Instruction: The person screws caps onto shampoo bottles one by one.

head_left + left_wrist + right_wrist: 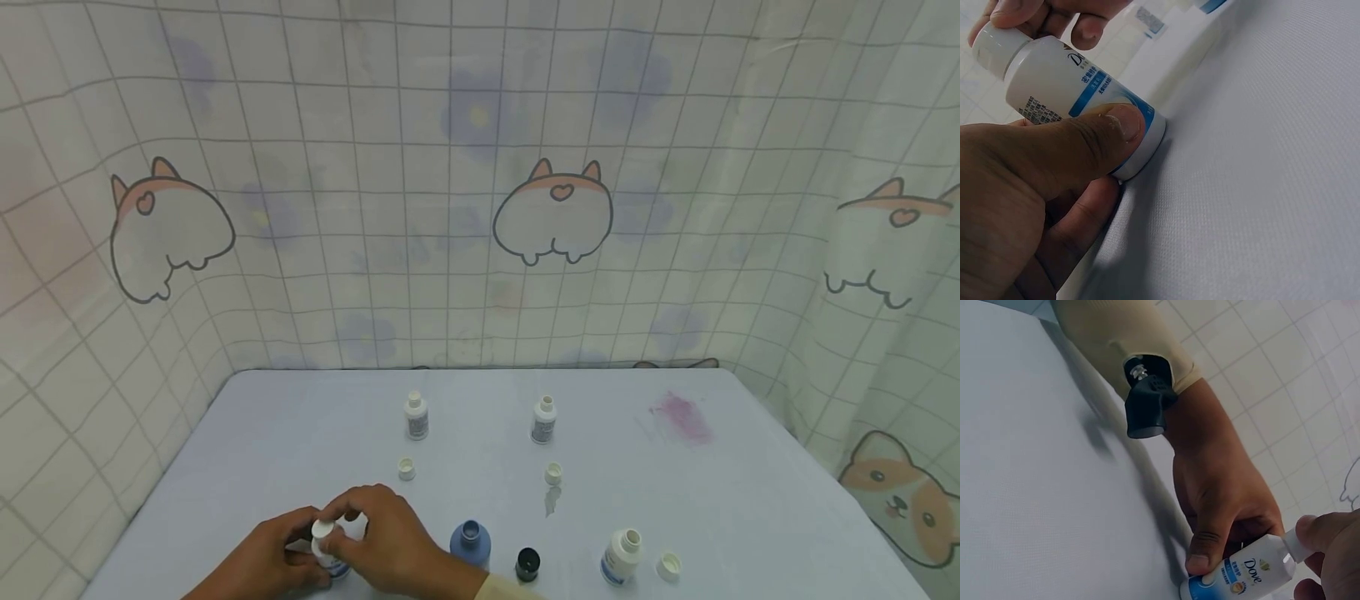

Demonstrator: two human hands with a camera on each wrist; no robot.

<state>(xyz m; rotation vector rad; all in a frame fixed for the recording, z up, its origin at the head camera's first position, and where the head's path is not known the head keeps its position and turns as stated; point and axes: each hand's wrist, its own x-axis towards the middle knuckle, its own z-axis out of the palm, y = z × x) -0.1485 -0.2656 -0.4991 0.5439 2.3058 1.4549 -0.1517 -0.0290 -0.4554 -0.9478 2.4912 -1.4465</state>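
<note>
A small white Dove bottle with a blue-banded label stands near the front left of the table, gripped low by my left hand. In the left wrist view, the left thumb lies across its label. My right hand pinches the white cap on top between thumb and fingers. Beside the right forearm is a blue bottle with an open neck, its lower part hidden by the arm. A black cap lies just right of it. The right wrist view shows the bottle's Dove label between both hands.
Two uncapped white bottles stand farther back, with white caps in front of them. At front right is another uncapped white bottle beside its cap. A pink stain marks the white table.
</note>
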